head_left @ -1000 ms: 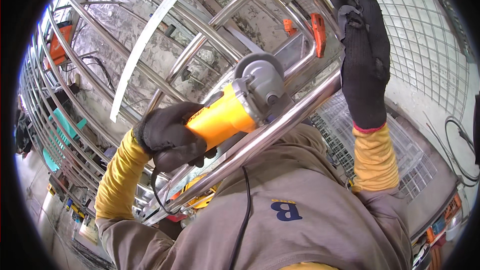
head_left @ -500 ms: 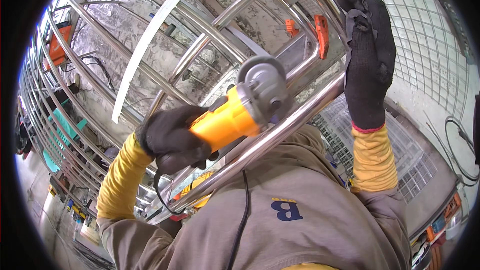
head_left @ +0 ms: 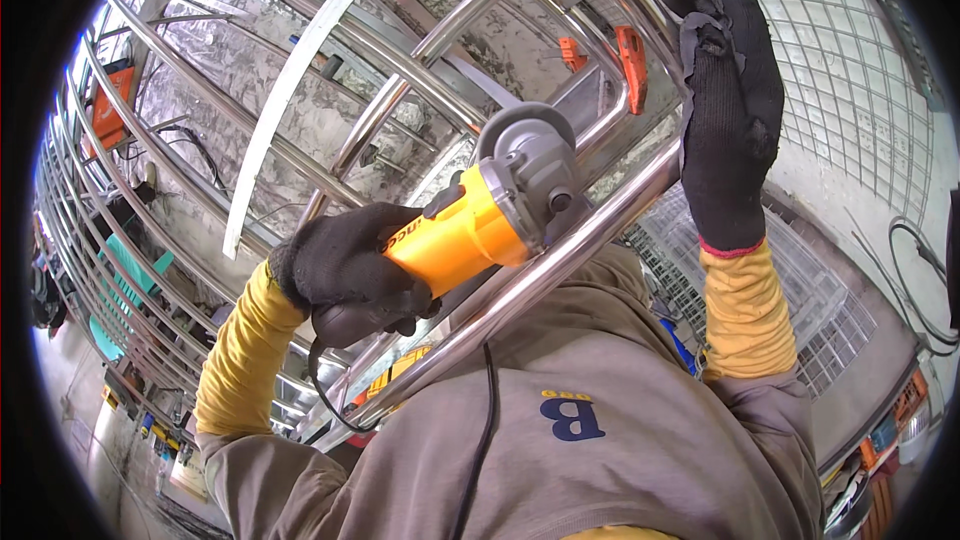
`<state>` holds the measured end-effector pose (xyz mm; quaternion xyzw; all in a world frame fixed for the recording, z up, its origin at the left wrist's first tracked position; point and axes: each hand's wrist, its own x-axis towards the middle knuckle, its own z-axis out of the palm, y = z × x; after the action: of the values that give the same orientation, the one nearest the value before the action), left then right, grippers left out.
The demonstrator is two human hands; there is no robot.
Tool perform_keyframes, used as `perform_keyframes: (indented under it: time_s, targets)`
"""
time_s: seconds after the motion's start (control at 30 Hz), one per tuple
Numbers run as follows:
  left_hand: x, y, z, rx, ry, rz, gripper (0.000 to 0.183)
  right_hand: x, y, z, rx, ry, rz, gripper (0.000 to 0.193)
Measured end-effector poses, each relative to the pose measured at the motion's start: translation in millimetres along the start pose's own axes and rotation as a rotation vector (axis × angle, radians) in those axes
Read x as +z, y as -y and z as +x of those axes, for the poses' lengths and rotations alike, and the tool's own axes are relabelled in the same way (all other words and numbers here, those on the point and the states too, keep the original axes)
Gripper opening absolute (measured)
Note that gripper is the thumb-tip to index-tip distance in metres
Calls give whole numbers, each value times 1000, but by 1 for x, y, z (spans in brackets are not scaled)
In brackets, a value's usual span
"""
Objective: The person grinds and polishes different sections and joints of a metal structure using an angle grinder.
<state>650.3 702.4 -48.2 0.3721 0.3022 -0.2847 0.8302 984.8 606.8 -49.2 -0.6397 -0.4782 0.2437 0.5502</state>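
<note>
A yellow angle grinder (head_left: pixel 465 240) with a grey head and a round disc guard (head_left: pixel 527 130) is held by its body in my left hand (head_left: pixel 350 265), gloved in black. The fingers wrap round the housing, and a black cord hangs from its rear. The grinder's head sits just above a shiny steel tube frame (head_left: pixel 560 275) that crosses in front of my torso. My right hand (head_left: pixel 730 120), in a black glove with torn fingers, rests against the frame's right corner, its fingers bent toward the tube. The grip's inner side is hidden.
Curved steel bars (head_left: pixel 190 60) fan out on the left. A pale flat strip (head_left: pixel 290 120) lies across them. Orange clamps (head_left: pixel 632 70) are on the frame near its far corner. Wire mesh (head_left: pixel 840 70) stands at the right, with black cable (head_left: pixel 915 270) beside it.
The view has shifted slightly. Both hands keep their places against the frame, and the grinder has turned only a little in my left hand.
</note>
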Motion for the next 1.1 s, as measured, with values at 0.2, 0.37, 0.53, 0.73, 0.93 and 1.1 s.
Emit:
perform_keyframes:
  time_s: [0.2,0.37,0.53,0.73,0.93,1.1]
  targets:
    - [-2,1,-6,-40,-37,-20,60,-5,0,1,-21,27,-79,44]
    - [0,-5,4,17,22,-71,62,-2,5,3,-10,33,-94,44]
    - [1,1,2,-31,21,-147,58,-2,4,2,-2,15,-69,44]
    - [-1,22,-32,-163,1,-125,58,-3,2,-1,29,-1,-81,45]
    - [-2,74,-66,-70,27,-198,75,-8,0,0,0,39,-82,45]
    - [33,116,-82,145,-312,-203,90,-3,7,0,61,-11,-70,45]
